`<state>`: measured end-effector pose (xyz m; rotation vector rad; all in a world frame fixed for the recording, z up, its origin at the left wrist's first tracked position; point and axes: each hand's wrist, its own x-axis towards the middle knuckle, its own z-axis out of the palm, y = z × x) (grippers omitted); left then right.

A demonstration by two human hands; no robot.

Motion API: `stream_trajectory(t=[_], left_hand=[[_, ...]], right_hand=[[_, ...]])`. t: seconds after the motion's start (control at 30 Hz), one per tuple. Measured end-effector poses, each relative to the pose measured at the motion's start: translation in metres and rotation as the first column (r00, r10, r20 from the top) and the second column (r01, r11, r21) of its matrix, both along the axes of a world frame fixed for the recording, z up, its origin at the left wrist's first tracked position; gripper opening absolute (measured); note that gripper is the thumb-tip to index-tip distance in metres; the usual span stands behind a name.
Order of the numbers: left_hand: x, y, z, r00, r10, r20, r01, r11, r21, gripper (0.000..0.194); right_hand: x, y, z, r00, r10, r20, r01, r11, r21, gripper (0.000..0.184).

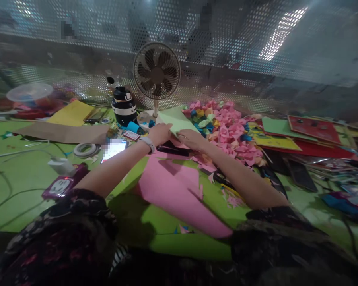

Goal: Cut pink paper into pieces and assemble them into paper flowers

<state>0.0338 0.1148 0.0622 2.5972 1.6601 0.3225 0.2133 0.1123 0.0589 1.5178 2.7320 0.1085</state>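
A sheet of light green paper [179, 119] is tilted up at the back middle of the table. My left hand [161, 134], with a pale band at the wrist, has its fingers closed on the sheet's near left edge. At the near right edge, my right hand [192, 139] grips the same sheet, its fingertips bent against it. Just below both hands lies a black-handled tool [173, 150], its kind unclear. A large pink paper sheet [173, 182] curls toward me, its near end hanging past the table edge.
Crumpled pink, blue and yellow paper pieces [226, 127] are heaped right of my hands. A desk fan [157, 73] and black bottle [123, 107] stand behind. Left lie a lit phone [116, 149], tape roll [85, 150] and power strip [61, 186]; coloured sheets [313, 131] stack right.
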Motion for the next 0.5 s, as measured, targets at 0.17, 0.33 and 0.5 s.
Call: stream_trajectory(t=[0.17,0.33,0.5], left_hand=[[0.009,0.016,-0.013,1.000,-0.022,-0.018,0.022,1.000,-0.006,0.042],[0.007,0.041,-0.013,0.984,-0.059,0.168,0.049,0.997,0.067,0.044],[0.000,0.056,-0.012,0.955,-0.039,0.293,0.032,0.999,0.028,0.038]], right_hand=[[0.018,-0.005,-0.007,0.995,0.001,-0.103,0.001,1.000,0.014,0.038],[0.020,-0.014,-0.019,0.949,0.211,-0.233,-0.199,0.977,0.077,0.052],[0.015,-0.021,-0.027,0.963,0.176,-0.206,-0.156,0.982,0.107,0.052]])
